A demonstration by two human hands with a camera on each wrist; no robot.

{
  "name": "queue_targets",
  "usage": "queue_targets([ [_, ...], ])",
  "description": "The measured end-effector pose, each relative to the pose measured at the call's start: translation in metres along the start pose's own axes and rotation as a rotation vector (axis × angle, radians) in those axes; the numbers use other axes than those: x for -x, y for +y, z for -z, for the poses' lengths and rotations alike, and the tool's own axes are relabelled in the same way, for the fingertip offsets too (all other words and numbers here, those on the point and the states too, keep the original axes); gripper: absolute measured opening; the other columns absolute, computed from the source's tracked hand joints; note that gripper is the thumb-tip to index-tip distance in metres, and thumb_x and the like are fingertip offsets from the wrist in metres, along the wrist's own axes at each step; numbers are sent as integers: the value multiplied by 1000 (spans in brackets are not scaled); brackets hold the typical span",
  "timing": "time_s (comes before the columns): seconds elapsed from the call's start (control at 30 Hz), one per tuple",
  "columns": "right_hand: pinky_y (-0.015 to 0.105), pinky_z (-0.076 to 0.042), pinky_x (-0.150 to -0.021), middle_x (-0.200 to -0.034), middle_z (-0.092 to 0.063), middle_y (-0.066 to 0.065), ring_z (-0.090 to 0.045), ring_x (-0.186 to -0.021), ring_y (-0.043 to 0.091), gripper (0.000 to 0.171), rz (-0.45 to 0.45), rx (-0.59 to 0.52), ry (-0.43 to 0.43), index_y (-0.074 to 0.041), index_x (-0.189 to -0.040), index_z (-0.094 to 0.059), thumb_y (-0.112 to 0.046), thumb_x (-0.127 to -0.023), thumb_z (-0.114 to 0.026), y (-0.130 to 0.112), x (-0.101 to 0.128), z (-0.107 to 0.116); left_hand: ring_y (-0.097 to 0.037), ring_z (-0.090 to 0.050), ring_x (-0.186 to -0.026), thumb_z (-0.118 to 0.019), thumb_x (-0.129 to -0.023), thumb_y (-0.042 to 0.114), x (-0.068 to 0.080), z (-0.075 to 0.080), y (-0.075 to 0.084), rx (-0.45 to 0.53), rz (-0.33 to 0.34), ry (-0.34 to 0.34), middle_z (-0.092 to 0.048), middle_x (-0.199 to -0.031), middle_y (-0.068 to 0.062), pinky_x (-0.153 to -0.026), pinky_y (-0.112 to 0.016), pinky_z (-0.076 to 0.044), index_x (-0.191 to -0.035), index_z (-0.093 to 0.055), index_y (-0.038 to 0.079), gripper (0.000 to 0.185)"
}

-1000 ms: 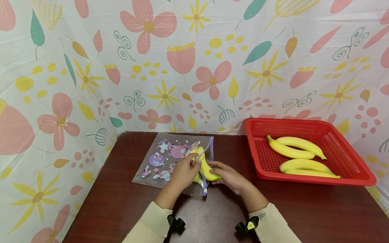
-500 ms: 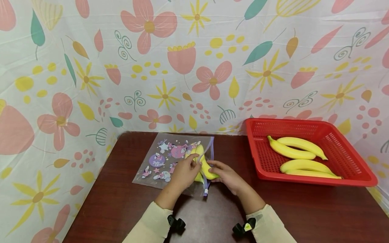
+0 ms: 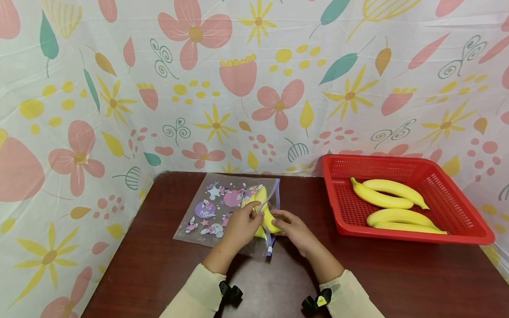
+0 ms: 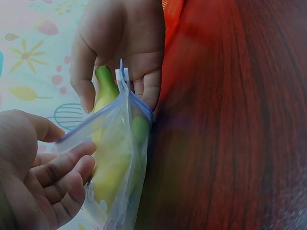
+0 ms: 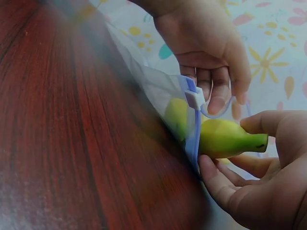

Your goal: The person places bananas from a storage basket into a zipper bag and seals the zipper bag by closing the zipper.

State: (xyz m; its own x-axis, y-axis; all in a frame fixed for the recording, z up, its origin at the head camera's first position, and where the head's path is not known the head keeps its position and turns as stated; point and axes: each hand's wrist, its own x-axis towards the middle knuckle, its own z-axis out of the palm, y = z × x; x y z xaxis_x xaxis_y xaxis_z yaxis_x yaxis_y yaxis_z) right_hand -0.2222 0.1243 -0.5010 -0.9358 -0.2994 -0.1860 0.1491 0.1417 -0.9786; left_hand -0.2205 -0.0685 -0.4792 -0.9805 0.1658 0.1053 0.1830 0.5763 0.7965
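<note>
Your left hand (image 3: 240, 225) pinched the zip bag's (image 3: 216, 207) upper lip, holding its mouth open. Beside it, your right hand (image 3: 292, 227) gripped the banana (image 3: 267, 216), its far end already inside the bag.

The zip bag (image 3: 222, 211) lies on the bench (image 3: 397, 274), left of centre. The basket (image 3: 457, 218) stands at the right, holding four bananas (image 3: 387, 196). Both hands (image 3: 242, 225) meet at the bag's right edge, around a banana (image 3: 267, 212) partly in the bag.
</note>
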Motion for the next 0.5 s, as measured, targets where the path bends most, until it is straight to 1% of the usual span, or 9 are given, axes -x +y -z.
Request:
queue_targets([
  [0.13, 42, -55, -96, -147, -53, 24, -63, -110, 17, 45, 7, 26, -4, -1, -144, -51, -15, -101, -54, 1, 1, 0, -6, -53, -57, -56, -101, 28, 0, 0, 0, 2, -8, 3, -67, -77, 6, -54, -25, -46, -140, -59, 7, 44],
  [0.23, 39, -53, -96, -149, -52, 21, -61, -117, 20, 45, -1, 52, -12, -4, -145, -52, -16, -102, -54, 1, 3, -1, -6, -54, -57, -56, -101, 28, 0, 0, 1, 9, -9, -1, -67, -77, 6, -54, -25, -46, -140, -59, 8, 44],
  [0.37, 33, -48, -96, -149, -54, 17, -56, -127, 26, 45, -7, 76, -28, -8, -145, -53, -17, -102, -54, 2, 4, -2, -6, -55, -59, -56, -102, 28, 0, 1, 1, 7, -3, -9, -67, -79, 6, -54, -24, -47, -141, -58, 8, 43],
  [0.5, 33, -48, -94, -145, -56, 17, -56, -127, 29, 44, -1, 92, -32, -8, -145, -54, -16, -101, -53, 2, 5, -4, -5, -57, -61, -55, -102, 28, 0, 1, 2, 4, 1, -8, -68, -80, 5, -56, -24, -48, -141, -58, 9, 43],
])
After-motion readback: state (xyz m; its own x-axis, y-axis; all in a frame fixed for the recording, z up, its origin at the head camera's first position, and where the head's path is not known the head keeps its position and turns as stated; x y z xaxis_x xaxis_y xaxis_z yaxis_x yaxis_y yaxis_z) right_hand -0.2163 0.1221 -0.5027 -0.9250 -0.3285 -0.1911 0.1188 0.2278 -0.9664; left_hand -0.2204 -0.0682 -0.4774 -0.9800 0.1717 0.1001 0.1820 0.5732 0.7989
